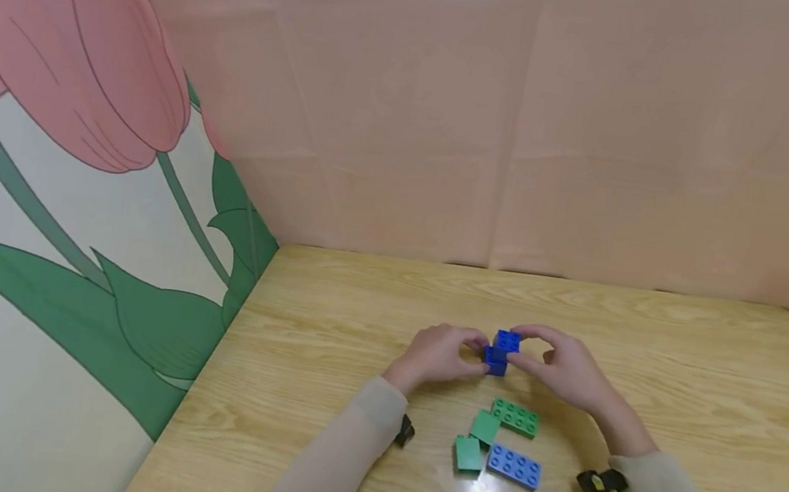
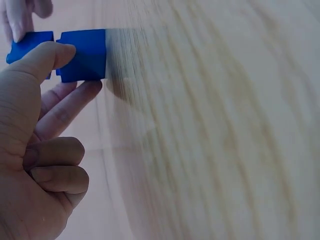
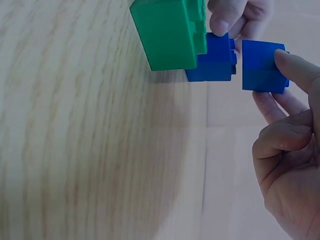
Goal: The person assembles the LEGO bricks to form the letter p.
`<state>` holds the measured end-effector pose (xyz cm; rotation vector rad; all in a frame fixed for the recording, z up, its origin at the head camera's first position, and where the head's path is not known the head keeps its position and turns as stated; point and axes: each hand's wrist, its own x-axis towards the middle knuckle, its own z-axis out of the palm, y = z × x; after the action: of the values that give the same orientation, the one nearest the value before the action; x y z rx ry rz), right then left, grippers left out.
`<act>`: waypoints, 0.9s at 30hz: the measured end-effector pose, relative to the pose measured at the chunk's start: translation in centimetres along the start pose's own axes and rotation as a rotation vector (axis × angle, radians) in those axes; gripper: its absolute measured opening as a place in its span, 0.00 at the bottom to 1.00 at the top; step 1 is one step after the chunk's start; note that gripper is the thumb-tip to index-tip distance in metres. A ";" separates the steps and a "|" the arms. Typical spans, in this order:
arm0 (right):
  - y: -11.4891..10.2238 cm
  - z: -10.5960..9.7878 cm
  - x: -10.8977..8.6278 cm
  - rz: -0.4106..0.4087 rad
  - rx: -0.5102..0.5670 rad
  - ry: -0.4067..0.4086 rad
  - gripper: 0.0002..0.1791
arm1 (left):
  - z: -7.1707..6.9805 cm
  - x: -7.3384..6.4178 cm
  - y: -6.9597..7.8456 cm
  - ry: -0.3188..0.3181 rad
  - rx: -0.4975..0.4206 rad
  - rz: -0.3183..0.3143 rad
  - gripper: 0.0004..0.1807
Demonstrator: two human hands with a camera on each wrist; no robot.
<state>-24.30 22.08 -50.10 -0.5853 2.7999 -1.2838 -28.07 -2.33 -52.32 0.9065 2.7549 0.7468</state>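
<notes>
The left hand [image 1: 438, 355] pinches a small dark-blue toy building brick [image 1: 495, 368] between thumb and fingers, low at the table. Just above it, the right hand [image 1: 569, 373] pinches a second dark-blue brick [image 1: 506, 342], studs up. A narrow gap separates this upper brick [image 3: 261, 67] from the studs of the lower brick [image 3: 215, 64] in the right wrist view. The left thumb lies across the face of the lower brick [image 2: 87, 62] in the left wrist view. Both hands keep their other fingers curled behind the pinch.
Nearer the body lie a long green brick [image 1: 515, 417], a long lighter-blue brick [image 1: 514, 466] and two smaller green pieces, one in the middle [image 1: 486, 427] and one nearer [image 1: 467, 455]. A pink sheet [image 1: 413, 114] rises behind the wooden table [image 1: 327, 295]; a tulip-patterned panel [image 1: 63, 233] borders its left.
</notes>
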 end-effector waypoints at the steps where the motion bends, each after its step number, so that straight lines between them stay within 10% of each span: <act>1: 0.0 0.1 0.0 0.001 0.000 -0.002 0.25 | 0.0 0.0 0.0 0.000 0.002 0.002 0.23; 27: 0.0 1.7 0.0 0.050 0.093 -0.030 0.23 | 0.2 -0.7 -0.1 -0.001 -0.001 0.012 0.22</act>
<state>-24.04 20.85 -51.19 -0.5232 2.6957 -1.3752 -27.50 -2.73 -52.52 0.9236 2.7508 0.7490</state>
